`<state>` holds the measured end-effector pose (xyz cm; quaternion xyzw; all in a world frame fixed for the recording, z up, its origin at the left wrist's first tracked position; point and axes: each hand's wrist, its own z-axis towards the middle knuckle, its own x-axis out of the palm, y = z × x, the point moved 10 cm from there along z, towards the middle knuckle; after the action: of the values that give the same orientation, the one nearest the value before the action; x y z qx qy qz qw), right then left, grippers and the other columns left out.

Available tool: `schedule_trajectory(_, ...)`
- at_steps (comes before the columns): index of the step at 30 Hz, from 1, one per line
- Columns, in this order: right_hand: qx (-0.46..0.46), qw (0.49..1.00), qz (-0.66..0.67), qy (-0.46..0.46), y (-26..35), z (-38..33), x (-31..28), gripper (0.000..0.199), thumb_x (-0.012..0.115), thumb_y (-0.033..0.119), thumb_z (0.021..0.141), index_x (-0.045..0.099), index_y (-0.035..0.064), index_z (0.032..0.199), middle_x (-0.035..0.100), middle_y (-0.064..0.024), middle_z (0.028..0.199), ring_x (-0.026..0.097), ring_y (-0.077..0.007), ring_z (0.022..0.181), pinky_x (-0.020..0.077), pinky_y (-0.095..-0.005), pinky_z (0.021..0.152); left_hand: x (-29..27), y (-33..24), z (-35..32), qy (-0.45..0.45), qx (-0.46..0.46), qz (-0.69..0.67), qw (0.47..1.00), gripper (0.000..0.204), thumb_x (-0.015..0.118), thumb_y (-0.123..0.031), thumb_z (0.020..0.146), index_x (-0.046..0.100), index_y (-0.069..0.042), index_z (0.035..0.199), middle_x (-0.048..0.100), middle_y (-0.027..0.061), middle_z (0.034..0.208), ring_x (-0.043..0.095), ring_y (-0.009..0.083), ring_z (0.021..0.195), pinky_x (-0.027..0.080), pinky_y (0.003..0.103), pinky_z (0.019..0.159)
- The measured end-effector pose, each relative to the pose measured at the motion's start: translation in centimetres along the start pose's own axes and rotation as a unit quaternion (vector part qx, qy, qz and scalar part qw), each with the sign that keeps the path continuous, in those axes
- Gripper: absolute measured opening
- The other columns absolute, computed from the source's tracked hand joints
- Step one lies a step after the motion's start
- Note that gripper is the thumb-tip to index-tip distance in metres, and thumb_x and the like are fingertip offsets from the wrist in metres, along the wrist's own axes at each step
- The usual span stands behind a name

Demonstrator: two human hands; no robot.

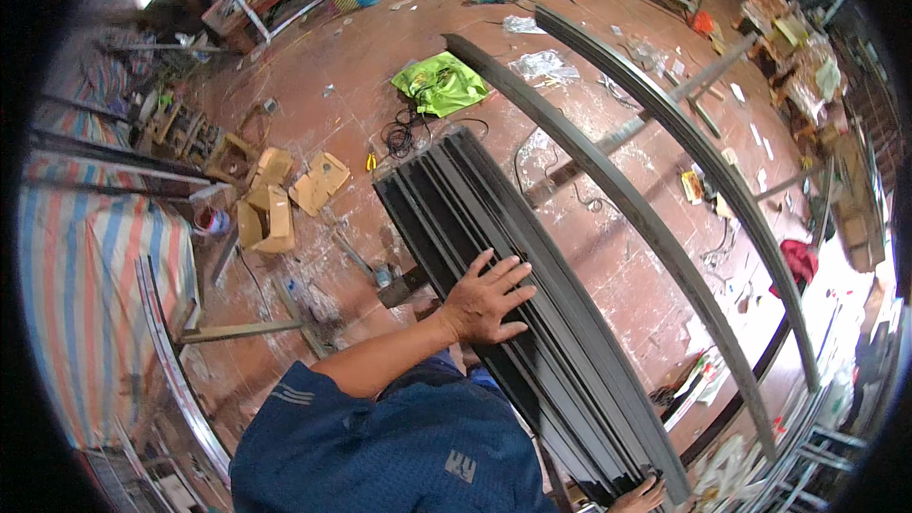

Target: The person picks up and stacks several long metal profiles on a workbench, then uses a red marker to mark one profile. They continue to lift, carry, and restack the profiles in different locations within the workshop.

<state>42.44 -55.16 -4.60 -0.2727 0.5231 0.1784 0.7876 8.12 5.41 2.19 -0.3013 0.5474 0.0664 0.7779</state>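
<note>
A bundle of long dark grey metal profiles (472, 199), grooved along their length, lies slantwise in front of me. My left hand (488, 299) rests flat on top of it, near the middle, with the fingers spread apart. At the bundle's near end, by the lower edge of the picture, my right hand (638, 496) is partly in view. Its fingers are close together over the end of the profiles, and the rest of that hand is cut off. Beneath the bundle shows part of a support bar (404, 287).
Two more long dark profiles, a nearer one (617, 185) and a farther one (708, 147), lie across supports to the right. A bright green bag (441, 83) and black cable lie beyond the bundle. Cardboard boxes (266, 217) and a striped sheet (104, 304) are at the left.
</note>
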Motion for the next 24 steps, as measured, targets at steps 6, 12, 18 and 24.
schedule_trajectory(6, 0.098, 0.993, 0.061, -0.027, 5.0, 2.1, -5.3, 0.046, 0.056, 0.039, 0.11, 0.073, -0.0015, 0.123, 0.071, -0.0265, 0.118, 0.063, -0.0487, 0.11, 0.0508, -0.0612, 0.094, -0.9, 2.1, -1.2, -0.041, 0.007, -0.05, 0.998, 0.061, 0.078, -0.052, 0.085, 0.068, -0.014, 0.131, 0.054, 0.0168, 0.153, 0.045, 0.0335, 0.149, 0.022, 0.06, 0.127)
schedule_trajectory(12, 0.031, 0.998, 0.02, -0.051, 4.4, 2.0, -4.4, 0.04, 0.06, 0.035, 0.109, 0.074, -0.0022, 0.119, 0.071, -0.0269, 0.113, 0.066, -0.0494, 0.103, 0.0528, -0.0609, 0.089, -1.2, 2.2, -1.3, -0.063, 0.008, -0.085, 0.994, 0.058, 0.078, -0.05, 0.085, 0.069, -0.01, 0.126, 0.055, 0.0192, 0.151, 0.043, 0.0348, 0.149, 0.022, 0.061, 0.128)
schedule_trajectory(18, 0.1, 0.992, 0.08, 0.013, 6.4, 3.5, -6.0, 0.051, 0.05, 0.038, 0.111, 0.077, -0.0054, 0.11, 0.076, -0.03, 0.1, 0.07, -0.0478, 0.087, 0.0551, -0.055, 0.083, -1.1, 2.5, -1.6, -0.063, 0.011, -0.101, 0.993, 0.061, 0.08, -0.048, 0.083, 0.069, -0.006, 0.126, 0.055, 0.0203, 0.15, 0.043, 0.0353, 0.149, 0.022, 0.061, 0.128)
schedule_trajectory(24, 0.075, 0.99, 0.115, -0.012, 6.2, 3.2, -6.2, 0.054, 0.052, 0.042, 0.109, 0.078, -0.005, 0.111, 0.076, -0.0302, 0.099, 0.069, -0.0498, 0.087, 0.0548, -0.0576, 0.081, -1.0, 2.5, -1.6, -0.069, 0.008, -0.095, 0.993, 0.062, 0.081, -0.048, 0.083, 0.07, -0.005, 0.126, 0.056, 0.0207, 0.149, 0.043, 0.0352, 0.149, 0.022, 0.061, 0.128)
